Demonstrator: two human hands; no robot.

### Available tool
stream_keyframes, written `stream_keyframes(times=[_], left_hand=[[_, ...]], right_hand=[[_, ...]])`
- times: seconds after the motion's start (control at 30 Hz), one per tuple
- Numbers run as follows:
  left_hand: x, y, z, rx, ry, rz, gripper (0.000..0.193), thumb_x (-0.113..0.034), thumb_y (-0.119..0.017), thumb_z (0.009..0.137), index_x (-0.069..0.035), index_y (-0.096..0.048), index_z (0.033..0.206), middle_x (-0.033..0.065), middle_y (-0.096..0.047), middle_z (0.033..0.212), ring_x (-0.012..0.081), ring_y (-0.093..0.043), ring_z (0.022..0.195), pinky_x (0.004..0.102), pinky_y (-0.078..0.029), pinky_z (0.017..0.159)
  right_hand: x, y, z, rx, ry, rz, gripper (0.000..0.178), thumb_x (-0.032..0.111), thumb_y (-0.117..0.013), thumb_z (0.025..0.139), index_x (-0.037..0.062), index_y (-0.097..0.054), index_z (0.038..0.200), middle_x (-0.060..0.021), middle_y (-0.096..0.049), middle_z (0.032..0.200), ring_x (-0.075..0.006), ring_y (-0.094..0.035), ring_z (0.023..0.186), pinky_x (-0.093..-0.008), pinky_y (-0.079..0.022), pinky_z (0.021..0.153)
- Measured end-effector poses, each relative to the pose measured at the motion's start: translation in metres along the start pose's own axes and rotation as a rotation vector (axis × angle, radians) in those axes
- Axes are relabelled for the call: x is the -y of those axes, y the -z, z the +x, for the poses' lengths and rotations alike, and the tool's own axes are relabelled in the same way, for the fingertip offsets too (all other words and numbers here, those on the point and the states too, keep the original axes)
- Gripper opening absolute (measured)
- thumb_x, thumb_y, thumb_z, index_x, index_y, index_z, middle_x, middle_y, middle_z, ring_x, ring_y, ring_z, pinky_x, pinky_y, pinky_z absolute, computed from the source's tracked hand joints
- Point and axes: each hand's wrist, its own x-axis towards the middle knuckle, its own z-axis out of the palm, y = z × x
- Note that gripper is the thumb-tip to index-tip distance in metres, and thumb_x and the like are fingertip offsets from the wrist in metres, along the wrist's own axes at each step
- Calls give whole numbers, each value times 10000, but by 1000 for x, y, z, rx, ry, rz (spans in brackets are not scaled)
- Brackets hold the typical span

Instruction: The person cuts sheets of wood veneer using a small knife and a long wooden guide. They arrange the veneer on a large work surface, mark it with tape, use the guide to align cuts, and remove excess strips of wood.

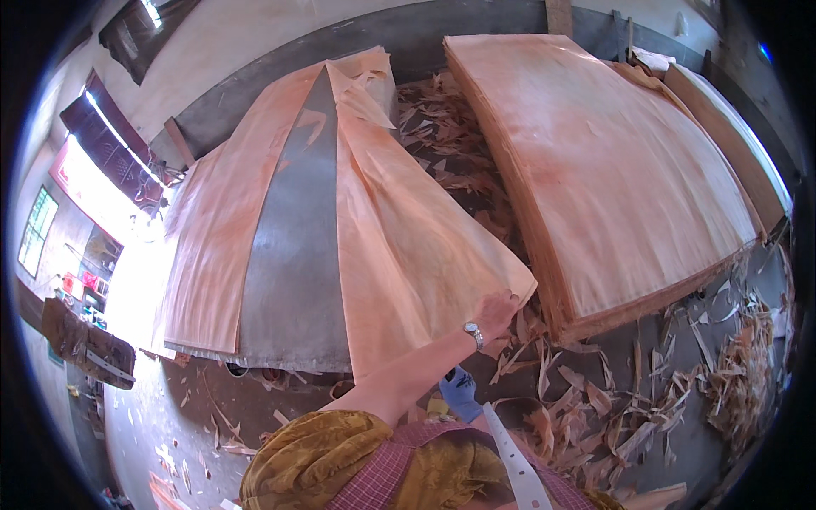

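Note:
My left hand (497,313), bare with a silver watch at the wrist, is closed on the near right corner of a thin wood veneer sheet (408,246). This corner is lifted and pulled to the right, and the sheet lies in folds toward the far end. Below, close to my body, my right hand (460,393) wears a blue glove. It is closed at the upper end of a long, flat, pale strip with holes (516,463), which slants down to the lower edge. My left forearm partly hides the glove.
A grey tabletop (293,246) shows beside another veneer sheet (225,229) on the left. A tall veneer stack (612,178) stands at right. Veneer scraps (450,144) fill the gap between, and more shreds (612,408) litter the floor. A dark post-like object (89,344) juts in at left.

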Motion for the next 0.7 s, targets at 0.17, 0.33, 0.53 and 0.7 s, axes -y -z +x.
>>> stream_keyframes(times=[0.17,0.33,0.53,0.7], left_hand=[[-13,27,1,-82,-39,-90,151,-106,-655,772,-66,-619,914,94,-642,904,297,-671,824,404,-550,697],[-32,15,6,-25,-35,-70,318,-122,-758,661,-79,-613,941,82,-628,949,294,-662,869,408,-545,728],[-42,17,-5,-42,-92,-141,324,-150,-766,650,-73,-614,926,83,-611,958,292,-654,857,425,-542,711],[-37,5,-7,13,-64,-90,264,-156,-735,707,-67,-618,926,95,-619,960,299,-657,868,430,-544,709]], right_hand=[[-28,-23,4,53,-72,710,201,156,-643,877,34,-669,1034,-167,-713,874,-256,-708,789,-354,-523,689],[-38,-17,5,-118,220,552,200,139,-644,877,28,-665,1042,-156,-715,887,-224,-709,795,-344,-515,694],[-28,20,-16,-146,112,202,183,135,-649,875,28,-658,1024,-134,-712,860,-207,-698,777,-345,-508,687],[-61,16,4,-6,-44,557,110,129,-649,887,23,-663,915,-49,-654,717,-121,-572,618,-323,-473,598]])
